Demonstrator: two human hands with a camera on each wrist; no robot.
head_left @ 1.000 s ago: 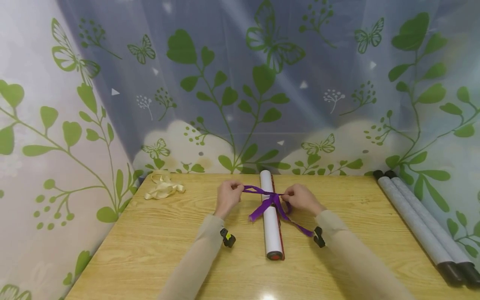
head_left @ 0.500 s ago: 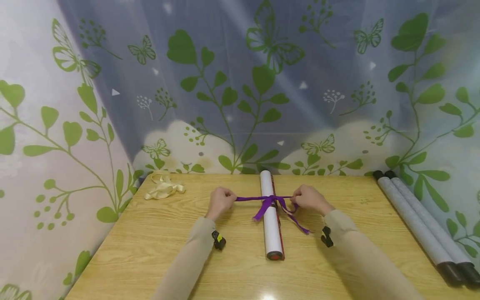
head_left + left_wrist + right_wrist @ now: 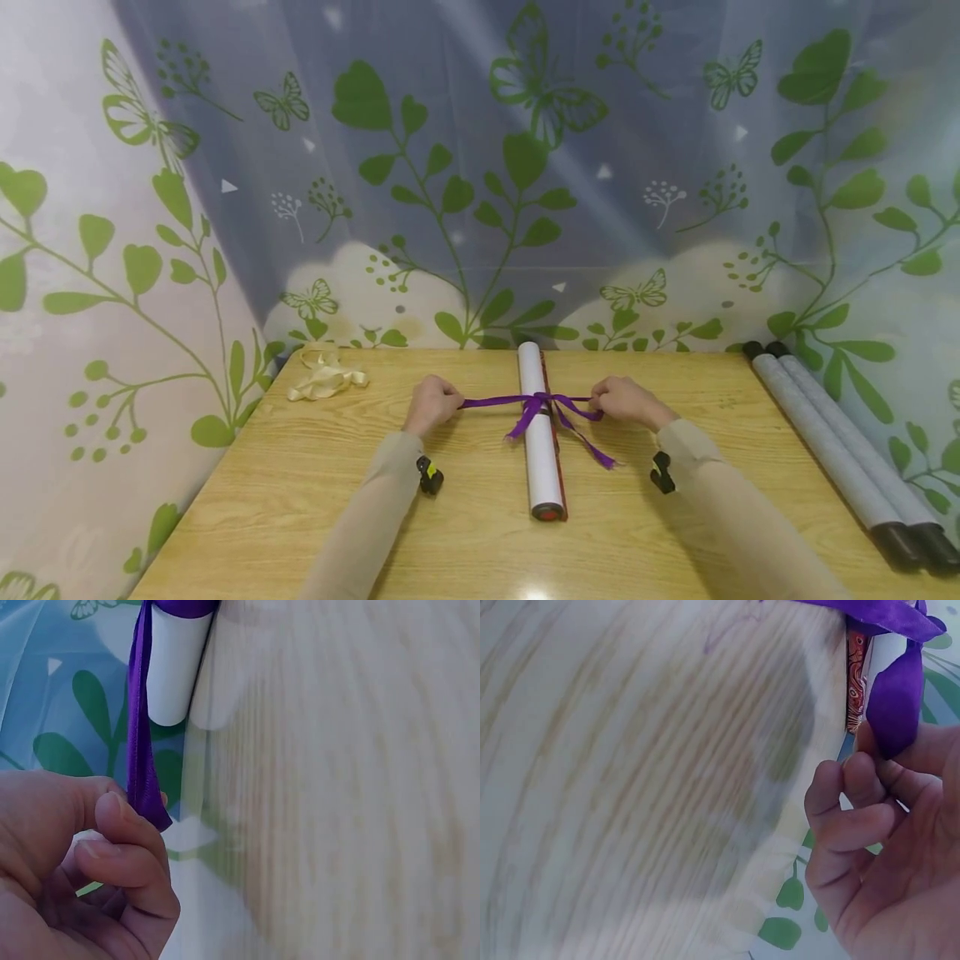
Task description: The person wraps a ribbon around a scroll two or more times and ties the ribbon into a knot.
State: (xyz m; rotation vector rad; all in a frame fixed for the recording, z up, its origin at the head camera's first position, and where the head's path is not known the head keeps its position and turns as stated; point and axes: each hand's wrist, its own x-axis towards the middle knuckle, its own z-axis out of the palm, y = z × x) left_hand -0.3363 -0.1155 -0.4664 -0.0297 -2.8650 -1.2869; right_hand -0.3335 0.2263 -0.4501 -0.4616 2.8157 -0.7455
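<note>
A white rolled scroll [image 3: 543,475] with a dark, red-centred end cap lies lengthwise on the table, a red patterned strip along its right side. Around its middle a purple ribbon [image 3: 495,402] is knotted, with two loose tails hanging over the front. My left hand [image 3: 432,404] pinches one stretch of ribbon between thumb and index finger, left of the scroll; the left wrist view shows the ribbon's purple strip [image 3: 141,735] running from those fingers to the roll. On the right, my right hand [image 3: 630,402] pinches a folded loop [image 3: 900,697] of the same ribbon. Both stretches are drawn out sideways, nearly straight.
A heap of cream ribbon [image 3: 326,375] sits at the table's back left. Two grey rolls with black ends [image 3: 825,450] lie side by side along the right edge. Behind the wooden table [image 3: 285,500] hangs a leaf-and-butterfly printed curtain [image 3: 465,208].
Both hands have moved apart, the left one farther left and the right one farther right. The ribbon between them has straightened and its knot has tightened on the scroll.
</note>
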